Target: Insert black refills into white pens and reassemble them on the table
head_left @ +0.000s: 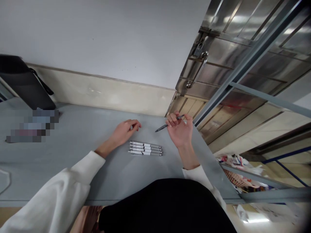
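Several white-and-grey pens (143,149) lie side by side on the grey table (73,129), in front of my body. A dark pen (161,128) is in my right hand (180,129), which is turned palm up with its fingers curled round the pen's upper part; the tip points down to the left. My left hand (126,132) rests on the table just behind and left of the row of pens. Its fingers are bent and partly hidden, so whether anything is in them cannot be made out.
A dark upright case (26,84) and a blurred-out object (34,126) stand at the table's left. A white cable (8,181) lies at the left edge. Grey metal posts (218,94) and a basket (236,178) are to the right. A wall borders the back.
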A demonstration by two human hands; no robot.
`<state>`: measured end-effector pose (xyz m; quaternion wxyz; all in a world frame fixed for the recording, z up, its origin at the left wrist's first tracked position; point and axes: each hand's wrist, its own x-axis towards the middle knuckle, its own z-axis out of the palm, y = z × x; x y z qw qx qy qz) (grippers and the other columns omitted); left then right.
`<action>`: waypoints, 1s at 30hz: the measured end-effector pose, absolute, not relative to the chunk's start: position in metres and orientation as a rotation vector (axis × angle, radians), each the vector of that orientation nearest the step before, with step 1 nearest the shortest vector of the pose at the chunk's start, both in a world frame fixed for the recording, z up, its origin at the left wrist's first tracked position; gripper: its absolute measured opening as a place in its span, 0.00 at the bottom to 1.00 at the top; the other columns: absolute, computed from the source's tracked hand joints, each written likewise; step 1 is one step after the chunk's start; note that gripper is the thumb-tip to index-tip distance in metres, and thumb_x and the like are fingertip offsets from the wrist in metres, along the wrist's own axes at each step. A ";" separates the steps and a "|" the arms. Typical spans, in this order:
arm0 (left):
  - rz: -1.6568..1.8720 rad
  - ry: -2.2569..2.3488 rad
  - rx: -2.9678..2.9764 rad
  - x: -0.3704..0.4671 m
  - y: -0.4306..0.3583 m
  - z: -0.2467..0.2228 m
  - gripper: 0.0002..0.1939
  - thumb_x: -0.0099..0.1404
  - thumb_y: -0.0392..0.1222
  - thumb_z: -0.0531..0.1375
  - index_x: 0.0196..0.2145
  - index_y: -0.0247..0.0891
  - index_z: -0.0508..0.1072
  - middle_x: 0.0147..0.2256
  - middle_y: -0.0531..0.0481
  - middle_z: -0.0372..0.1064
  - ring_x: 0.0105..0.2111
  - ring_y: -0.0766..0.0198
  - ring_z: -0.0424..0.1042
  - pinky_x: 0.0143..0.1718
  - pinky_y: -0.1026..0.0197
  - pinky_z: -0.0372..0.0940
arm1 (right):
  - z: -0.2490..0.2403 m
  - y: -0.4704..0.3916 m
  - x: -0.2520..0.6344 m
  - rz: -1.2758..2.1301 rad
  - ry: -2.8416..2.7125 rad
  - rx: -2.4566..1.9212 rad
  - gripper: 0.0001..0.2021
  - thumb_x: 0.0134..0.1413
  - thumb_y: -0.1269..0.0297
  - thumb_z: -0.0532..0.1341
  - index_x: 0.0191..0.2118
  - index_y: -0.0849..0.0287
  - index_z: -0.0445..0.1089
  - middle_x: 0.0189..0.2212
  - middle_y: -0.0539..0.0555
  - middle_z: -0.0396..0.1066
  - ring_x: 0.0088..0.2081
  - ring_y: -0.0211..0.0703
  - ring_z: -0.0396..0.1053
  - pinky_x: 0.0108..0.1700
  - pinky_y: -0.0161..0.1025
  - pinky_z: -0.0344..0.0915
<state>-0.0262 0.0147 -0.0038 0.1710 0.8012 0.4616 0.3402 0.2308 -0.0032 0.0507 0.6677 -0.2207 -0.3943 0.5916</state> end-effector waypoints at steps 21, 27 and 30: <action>0.925 1.283 2.288 -0.022 0.011 -0.003 0.17 0.77 0.46 0.52 0.40 0.42 0.79 0.34 0.50 0.77 0.30 0.59 0.71 0.38 0.57 0.64 | 0.049 -0.002 0.231 1.285 -0.860 -0.497 0.14 0.70 0.52 0.53 0.34 0.52 0.66 0.26 0.46 0.44 0.25 0.42 0.50 0.31 0.39 0.64; 0.899 1.294 2.283 -0.020 0.009 -0.002 0.16 0.77 0.46 0.52 0.39 0.42 0.78 0.35 0.50 0.77 0.30 0.60 0.71 0.37 0.57 0.63 | 0.050 -0.002 0.230 1.316 -0.831 -0.401 0.12 0.68 0.61 0.53 0.31 0.53 0.64 0.26 0.47 0.43 0.26 0.42 0.49 0.30 0.37 0.62; 0.888 1.298 2.292 -0.020 0.009 -0.001 0.16 0.78 0.46 0.51 0.39 0.42 0.78 0.35 0.50 0.77 0.30 0.60 0.71 0.37 0.58 0.63 | 0.051 -0.002 0.230 1.304 -0.820 -0.420 0.12 0.69 0.60 0.53 0.32 0.53 0.64 0.26 0.47 0.43 0.26 0.42 0.49 0.30 0.37 0.62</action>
